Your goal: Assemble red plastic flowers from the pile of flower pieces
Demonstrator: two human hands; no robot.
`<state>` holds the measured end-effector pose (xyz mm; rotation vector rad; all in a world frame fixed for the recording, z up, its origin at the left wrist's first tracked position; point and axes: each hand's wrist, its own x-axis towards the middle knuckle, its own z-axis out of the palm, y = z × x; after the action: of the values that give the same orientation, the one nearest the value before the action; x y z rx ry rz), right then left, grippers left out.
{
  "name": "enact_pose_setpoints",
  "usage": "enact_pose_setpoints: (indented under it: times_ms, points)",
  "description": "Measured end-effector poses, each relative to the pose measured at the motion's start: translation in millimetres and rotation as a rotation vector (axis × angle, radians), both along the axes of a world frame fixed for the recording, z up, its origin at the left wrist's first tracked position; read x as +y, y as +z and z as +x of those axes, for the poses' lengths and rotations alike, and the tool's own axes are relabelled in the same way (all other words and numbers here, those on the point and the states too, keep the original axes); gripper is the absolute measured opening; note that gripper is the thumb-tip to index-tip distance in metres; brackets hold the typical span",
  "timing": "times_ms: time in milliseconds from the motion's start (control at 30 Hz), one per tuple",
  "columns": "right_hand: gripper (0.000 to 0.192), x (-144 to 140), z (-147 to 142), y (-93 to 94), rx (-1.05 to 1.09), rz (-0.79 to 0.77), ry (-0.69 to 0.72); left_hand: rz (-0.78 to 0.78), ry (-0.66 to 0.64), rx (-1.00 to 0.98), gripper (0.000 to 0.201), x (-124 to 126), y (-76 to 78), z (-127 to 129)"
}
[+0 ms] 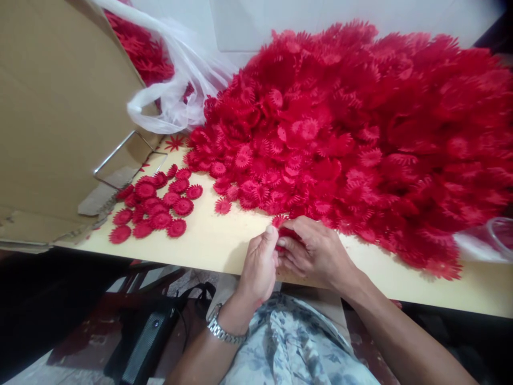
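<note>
A big heap of red plastic flower pieces [360,123] covers most of the pale tabletop [208,243]. At the table's near edge my left hand [258,264] and my right hand [315,251] meet, fingers pinched together on one red flower piece [285,233] between them; most of it is hidden by the fingers. A metal watch [220,327] is on my left wrist. To the left lies a small separate group of flat red flower pieces [154,206].
A large cardboard box [56,107] stands at the left, with a clear plastic bag [176,91] of red pieces spilling from it and a bent metal wire [124,155] at its foot. A clear plastic rim [499,235] shows at the right edge. Below the table is a dark bag [148,331].
</note>
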<state>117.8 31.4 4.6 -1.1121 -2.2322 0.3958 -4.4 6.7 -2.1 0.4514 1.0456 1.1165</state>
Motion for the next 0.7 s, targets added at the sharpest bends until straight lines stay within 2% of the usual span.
enact_pose_setpoints:
  times_ms: [100, 200, 300, 433, 533, 700]
  points:
    - [0.01, -0.6, -1.9, -3.4, -0.11, 0.081, -0.006, 0.076, -0.008, -0.004, 0.044, -1.0, 0.9, 2.0]
    - [0.013, -0.9, -3.9, -3.7, -0.163, 0.091, -0.047, 0.069, 0.028, 0.037, 0.042, -2.4, -0.7, 2.1]
    - [0.017, -1.2, -4.3, -3.3, -0.106, 0.006, -0.097, 0.042, 0.075, 0.074, 0.043, -3.9, -5.0, 1.1]
    - [0.017, -2.4, -2.0, -5.0, 0.04, -0.062, -0.084, 0.036, 0.081, 0.03, 0.04, -3.6, -7.7, -0.4]
    - [0.02, -3.1, 0.9, -6.6, 0.057, 0.007, -0.033, 0.015, 0.114, 0.011, 0.04, -1.8, -6.8, -1.3]
    - [0.013, -3.3, 1.8, -6.3, -0.052, 0.146, 0.008, 0.041, 0.125, 0.012, 0.045, -1.5, -4.5, -0.9]
